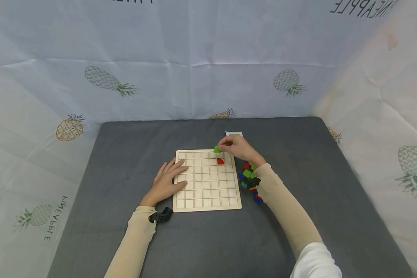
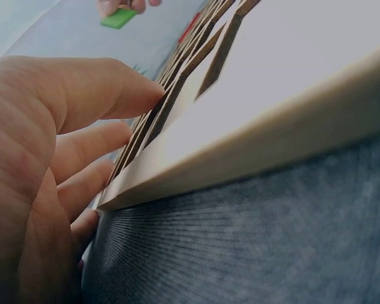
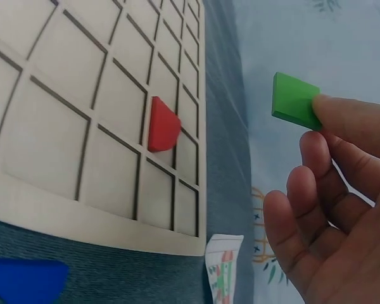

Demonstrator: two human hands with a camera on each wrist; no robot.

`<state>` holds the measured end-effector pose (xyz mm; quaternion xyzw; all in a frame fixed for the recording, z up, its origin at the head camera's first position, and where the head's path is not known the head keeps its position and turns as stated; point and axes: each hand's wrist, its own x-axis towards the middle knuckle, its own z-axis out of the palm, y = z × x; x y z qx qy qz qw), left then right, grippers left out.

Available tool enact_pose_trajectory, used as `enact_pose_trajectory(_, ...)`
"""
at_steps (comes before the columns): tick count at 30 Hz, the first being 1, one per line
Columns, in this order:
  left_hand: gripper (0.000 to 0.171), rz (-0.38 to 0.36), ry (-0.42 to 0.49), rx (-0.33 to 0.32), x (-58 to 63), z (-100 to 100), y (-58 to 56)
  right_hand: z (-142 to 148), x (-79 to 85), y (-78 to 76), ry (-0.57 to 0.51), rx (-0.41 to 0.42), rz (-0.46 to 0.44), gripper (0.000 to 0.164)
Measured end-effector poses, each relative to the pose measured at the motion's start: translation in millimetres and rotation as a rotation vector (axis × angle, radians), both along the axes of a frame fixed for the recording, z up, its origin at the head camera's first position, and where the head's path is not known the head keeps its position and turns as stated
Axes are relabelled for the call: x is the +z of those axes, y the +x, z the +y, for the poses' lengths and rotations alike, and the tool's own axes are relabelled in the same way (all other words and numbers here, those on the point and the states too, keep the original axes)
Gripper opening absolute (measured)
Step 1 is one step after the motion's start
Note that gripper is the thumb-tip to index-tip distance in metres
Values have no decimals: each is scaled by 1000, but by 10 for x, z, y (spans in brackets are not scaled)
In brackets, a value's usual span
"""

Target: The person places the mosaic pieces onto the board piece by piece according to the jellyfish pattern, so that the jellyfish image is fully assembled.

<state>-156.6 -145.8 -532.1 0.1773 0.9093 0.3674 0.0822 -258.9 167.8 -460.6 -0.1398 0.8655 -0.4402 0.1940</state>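
A pale wooden grid board lies on the dark table. My left hand rests on its left edge with the fingers spread, thumb and fingertips over the outer squares. Between thumb and index finger, my right hand pinches a green square tile. It is held up over the board's far edge, toward the right. One red quarter-round tile sits in a square near the far right corner, just below the green tile in the head view.
Right of the board lies a pile of coloured tiles, partly hidden by my right forearm. A small printed card lies beyond the board's far right corner. Pineapple-print cloth hangs behind the table and at both sides.
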Motion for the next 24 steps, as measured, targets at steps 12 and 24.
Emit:
enact_pose_trajectory(12,56,17,-4,3,-5,2,8,-71,-136,48,10,42,-15,22)
enact_pose_trajectory(24,56,21,8,1,-2,9,7,-131,-282,75,70,43,-30,21)
